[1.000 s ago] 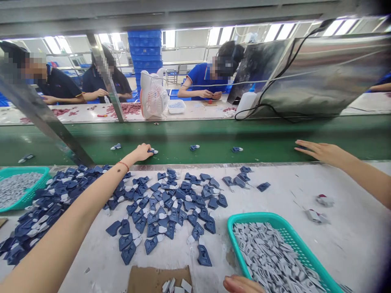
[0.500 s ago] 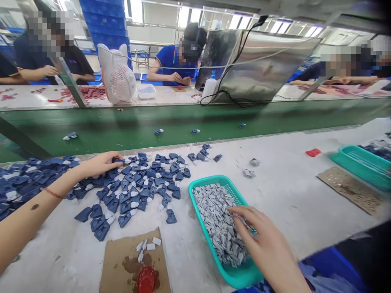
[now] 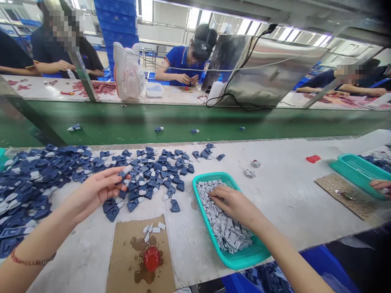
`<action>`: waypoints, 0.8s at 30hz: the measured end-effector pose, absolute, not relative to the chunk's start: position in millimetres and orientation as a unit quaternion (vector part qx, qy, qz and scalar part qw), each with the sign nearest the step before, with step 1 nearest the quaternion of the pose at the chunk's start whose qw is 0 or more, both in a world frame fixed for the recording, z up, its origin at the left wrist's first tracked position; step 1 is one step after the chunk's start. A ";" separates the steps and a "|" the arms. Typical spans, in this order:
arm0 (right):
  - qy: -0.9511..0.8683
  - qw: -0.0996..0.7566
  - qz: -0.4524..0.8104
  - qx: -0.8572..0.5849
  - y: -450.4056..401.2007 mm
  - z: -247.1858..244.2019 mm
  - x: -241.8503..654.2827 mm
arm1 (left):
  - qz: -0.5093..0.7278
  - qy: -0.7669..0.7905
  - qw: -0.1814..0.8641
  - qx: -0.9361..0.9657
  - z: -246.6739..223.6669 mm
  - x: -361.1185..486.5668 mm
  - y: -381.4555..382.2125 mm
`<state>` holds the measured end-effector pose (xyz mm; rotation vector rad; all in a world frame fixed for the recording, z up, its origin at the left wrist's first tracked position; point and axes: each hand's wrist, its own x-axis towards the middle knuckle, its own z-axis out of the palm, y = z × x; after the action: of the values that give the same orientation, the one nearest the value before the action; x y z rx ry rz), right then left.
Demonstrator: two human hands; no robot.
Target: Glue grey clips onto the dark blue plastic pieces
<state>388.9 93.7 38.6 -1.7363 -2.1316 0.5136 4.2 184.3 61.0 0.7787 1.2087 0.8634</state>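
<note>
My left hand [image 3: 105, 185] pinches a dark blue piece with a light tip [image 3: 124, 173], raised beside the pile of blue pieces [image 3: 155, 167]. My right hand [image 3: 227, 199] reaches into the teal basket [image 3: 230, 262], its fingertips among small grey pieces [image 3: 229, 232]. Those fingers are bent together, and what they hold, if anything, is hidden. Between my hands and nearer to me lies a brown cardboard sheet [image 3: 125, 248] with wet stains. On it are a red cap-like dish [image 3: 152, 259] and several small light pieces [image 3: 156, 230].
Across a green belt [image 3: 128, 126] carrying several blue pieces, people work at another table. A metal strut [image 3: 36, 118] slants at the left. At the right are a red piece [image 3: 313, 158], another teal basket [image 3: 351, 167], cardboard [image 3: 345, 195] and another person's hand [image 3: 381, 185].
My left hand has come off the pile toward me, now with a blue piece in its fingers. My right hand has moved left and farther into the basket. The view has shifted slightly.
</note>
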 end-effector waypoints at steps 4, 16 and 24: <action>-0.727 0.211 0.185 -0.626 95.0 35.9 383.5 | 0.363 0.532 0.723 0.249 49.4 3.8 139.6; -0.439 0.389 0.447 -0.675 31.3 56.9 262.1 | 0.382 0.494 0.763 0.166 10.2 -8.7 42.9; -0.327 0.401 0.572 -0.637 16.5 14.0 210.2 | 0.456 0.529 0.672 0.246 -7.3 2.9 16.3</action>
<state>210.2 16.5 14.0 -1.6112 -0.8258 1.4457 2.9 16.3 -7.3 0.5544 1.1906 1.0270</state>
